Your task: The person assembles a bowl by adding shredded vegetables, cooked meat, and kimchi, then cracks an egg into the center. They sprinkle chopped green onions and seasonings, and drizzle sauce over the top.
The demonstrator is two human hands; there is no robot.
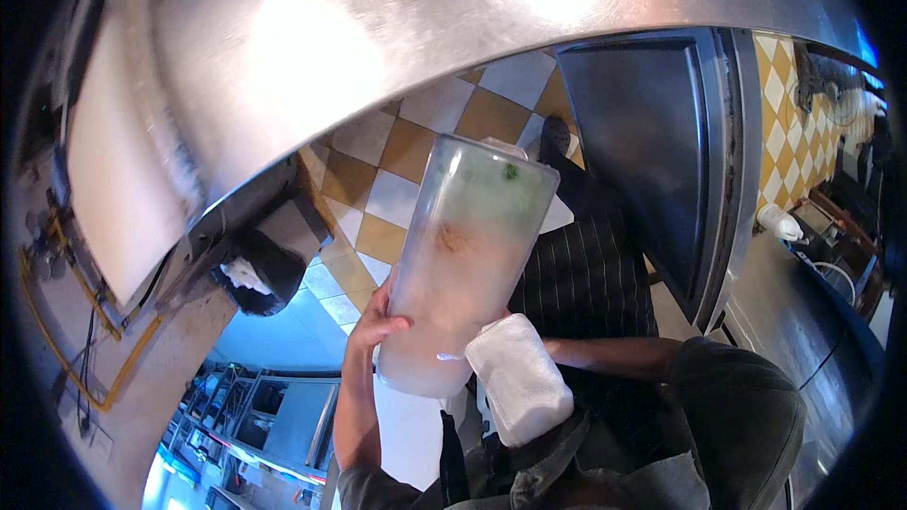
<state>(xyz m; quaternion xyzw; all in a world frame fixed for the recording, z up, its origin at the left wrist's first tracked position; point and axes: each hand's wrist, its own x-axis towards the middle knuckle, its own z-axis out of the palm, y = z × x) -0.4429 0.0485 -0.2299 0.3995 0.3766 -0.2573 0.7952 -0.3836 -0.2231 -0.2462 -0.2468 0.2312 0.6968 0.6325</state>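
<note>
Clear, cloudy plastic forms the tall container (463, 264) held over the floor in front of the person's body, tilted, its far end nearer the steel bench (425, 28). Toward that end shows 1 small green scrap (511, 171), with 1 orange-brown smear (453, 238) lower down; whether either sits inside or on the wall cannot be told. The left grip (374, 321) is clasped on the container's left side, thumb across the near face. At its right side, the right grip (494, 323) is mostly hidden, and how far it is closed cannot be told; 1 folded white cloth (520, 382) covers much of it. Beyond are a pinstriped dark garment (590, 279), 1 dark shoe (556, 137) and a floor (387, 146) of tan and white checks. A black bin (265, 279) with white contents stands left, below a blurred white board (118, 170). Right are a dark door (642, 132) and 1 white bottle (779, 223).
</note>
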